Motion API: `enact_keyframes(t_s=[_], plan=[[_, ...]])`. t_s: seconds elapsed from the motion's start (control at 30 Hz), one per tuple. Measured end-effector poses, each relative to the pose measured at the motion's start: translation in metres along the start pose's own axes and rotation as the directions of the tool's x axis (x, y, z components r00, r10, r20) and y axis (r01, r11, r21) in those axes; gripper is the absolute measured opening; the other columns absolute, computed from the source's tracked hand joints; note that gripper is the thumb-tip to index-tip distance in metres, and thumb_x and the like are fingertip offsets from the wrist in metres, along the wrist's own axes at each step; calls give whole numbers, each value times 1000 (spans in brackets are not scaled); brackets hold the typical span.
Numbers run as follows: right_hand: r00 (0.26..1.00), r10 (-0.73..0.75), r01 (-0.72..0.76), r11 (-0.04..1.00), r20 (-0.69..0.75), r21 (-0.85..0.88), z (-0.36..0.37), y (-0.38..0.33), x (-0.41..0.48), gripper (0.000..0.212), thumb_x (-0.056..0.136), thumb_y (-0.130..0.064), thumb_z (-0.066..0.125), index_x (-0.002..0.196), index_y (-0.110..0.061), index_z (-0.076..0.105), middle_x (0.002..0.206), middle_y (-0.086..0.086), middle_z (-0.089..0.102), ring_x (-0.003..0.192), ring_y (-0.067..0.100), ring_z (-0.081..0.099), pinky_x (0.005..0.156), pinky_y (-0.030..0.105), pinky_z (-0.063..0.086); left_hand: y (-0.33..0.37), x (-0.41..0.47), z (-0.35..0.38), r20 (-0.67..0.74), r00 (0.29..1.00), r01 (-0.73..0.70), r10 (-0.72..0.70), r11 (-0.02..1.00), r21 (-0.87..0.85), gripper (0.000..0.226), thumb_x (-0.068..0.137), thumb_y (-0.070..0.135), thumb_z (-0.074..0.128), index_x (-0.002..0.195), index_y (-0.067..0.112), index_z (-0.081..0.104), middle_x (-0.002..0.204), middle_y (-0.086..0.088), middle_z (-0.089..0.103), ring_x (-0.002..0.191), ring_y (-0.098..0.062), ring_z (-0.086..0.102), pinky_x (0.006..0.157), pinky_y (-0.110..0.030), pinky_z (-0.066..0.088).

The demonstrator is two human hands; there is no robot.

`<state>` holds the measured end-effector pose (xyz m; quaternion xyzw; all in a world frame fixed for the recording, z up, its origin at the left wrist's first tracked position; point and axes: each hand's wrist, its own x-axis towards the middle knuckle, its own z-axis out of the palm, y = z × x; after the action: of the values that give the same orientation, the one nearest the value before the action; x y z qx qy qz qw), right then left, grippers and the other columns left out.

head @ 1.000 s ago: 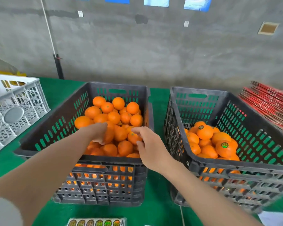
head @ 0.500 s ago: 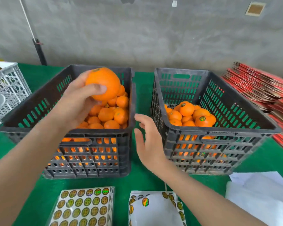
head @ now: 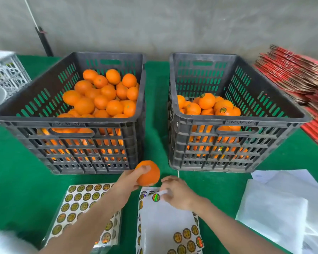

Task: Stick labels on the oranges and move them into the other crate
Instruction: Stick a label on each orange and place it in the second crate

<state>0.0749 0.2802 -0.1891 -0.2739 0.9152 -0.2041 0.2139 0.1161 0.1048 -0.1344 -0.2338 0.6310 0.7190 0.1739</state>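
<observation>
My left hand (head: 128, 180) grips one orange (head: 151, 176) above the green table, in front of the gap between two black crates. The left crate (head: 72, 123) is heaped with unlabelled oranges (head: 103, 96). The right crate (head: 237, 123) holds fewer oranges, some with round labels (head: 222, 110). My right hand (head: 176, 193) rests on the top edge of a partly used label sheet (head: 165, 222), fingers curled and pinching at the sheet beside a shiny round label (head: 156, 197). A fuller label sheet (head: 81, 202) lies under my left forearm.
White paper sheets (head: 279, 208) lie at the right front. A stack of red flat cartons (head: 297, 76) stands at the far right. A white lattice crate (head: 6, 74) sits at the far left. A dark pole (head: 44, 43) leans by the grey wall.
My left hand lifted an orange out of the left crate and brought it down in front of the crates. My right hand dropped from the crate to the label sheet.
</observation>
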Motion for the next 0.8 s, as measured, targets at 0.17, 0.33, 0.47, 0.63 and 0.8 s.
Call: enact_keyframes(t_s=[0.17, 0.33, 0.47, 0.63, 0.8], plan=[[995, -32, 39, 996, -99, 74, -11, 4, -9, 28, 93, -25, 54, 118, -13, 60, 134, 1, 49, 128, 17, 40, 110, 34, 26, -10, 8, 1, 59, 998, 32, -33, 999, 24, 100, 45, 59, 70, 130, 11, 49, 123, -15, 58, 118, -34, 52, 112, -52, 27], [955, 18, 16, 993, -295, 113, -4, 4, -23, 26, 91, -21, 57, 117, -15, 55, 123, -1, 51, 119, 15, 42, 107, 33, 30, -21, 12, 8, 128, 990, 52, -61, 996, 68, 94, 57, 60, 70, 135, 15, 40, 129, -12, 54, 118, -29, 51, 108, -43, 35], [861, 97, -57, 994, -500, 94, 13, -1, -31, 22, 88, -27, 61, 107, -17, 63, 105, -2, 52, 104, 13, 44, 89, 21, 32, -23, 15, 12, 169, 983, 80, -75, 997, -18, 71, 65, 54, 59, 126, 20, 45, 120, -12, 59, 102, -25, 60, 77, -30, 46], [863, 208, -59, 946, -461, 317, 19, -13, -34, 16, 84, -19, 65, 79, -4, 67, 82, 7, 64, 74, 16, 55, 66, 23, 43, -20, 16, 12, 179, 980, 99, -85, 993, -71, 53, 65, 52, 55, 111, 26, 50, 104, -7, 62, 79, -17, 64, 57, -24, 48], [825, 300, -80, 900, -478, 428, 20, -20, -34, 8, 83, -18, 68, 80, -10, 70, 77, 0, 68, 71, 12, 61, 68, 22, 49, -19, 17, 7, 213, 973, 104, -84, 991, -85, 52, 67, 52, 53, 112, 26, 51, 103, -7, 64, 80, -18, 67, 63, -28, 47]])
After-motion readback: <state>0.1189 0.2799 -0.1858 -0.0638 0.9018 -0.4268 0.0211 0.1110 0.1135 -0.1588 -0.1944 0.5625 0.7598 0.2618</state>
